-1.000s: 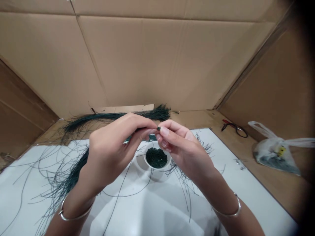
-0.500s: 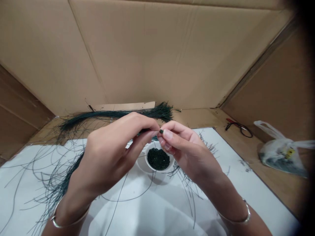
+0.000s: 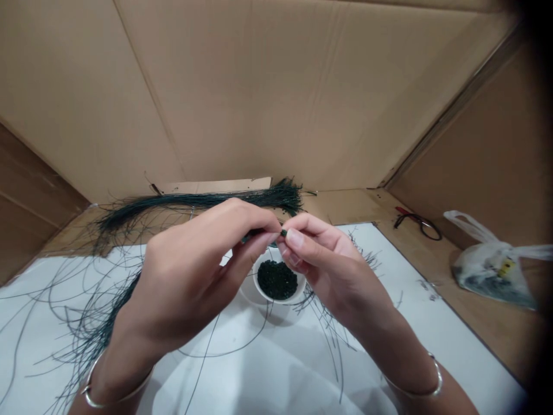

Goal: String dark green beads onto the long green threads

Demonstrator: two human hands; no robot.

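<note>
A small dark green bead (image 3: 283, 233) shows between the fingertips of my two hands, above a white bowl (image 3: 280, 302). With thumb and forefinger, my right hand (image 3: 332, 265) pinches the bead. My left hand (image 3: 194, 271) is closed in a pinch right beside it; some dark green strand shows behind its thumb, and the rest is hidden by the fingers. Dark green beads (image 3: 276, 279) fill the bowl. Thin dark strands (image 3: 254, 334) curve down from near the bowl over the white surface. A bundle of dark green strands (image 3: 114, 314) lies beside my left forearm.
Another long bundle of dark strands (image 3: 207, 200) lies along the back by the cardboard wall (image 3: 259, 92). More loose strands (image 3: 328, 323) lie right of the bowl. At the right are a red-and-black tool (image 3: 417, 222) and a knotted clear plastic bag (image 3: 492, 274) with dark contents.
My hands keep the same pinch around the bead. The left hand and wrist have shifted very slightly left; the view has moved a little.
</note>
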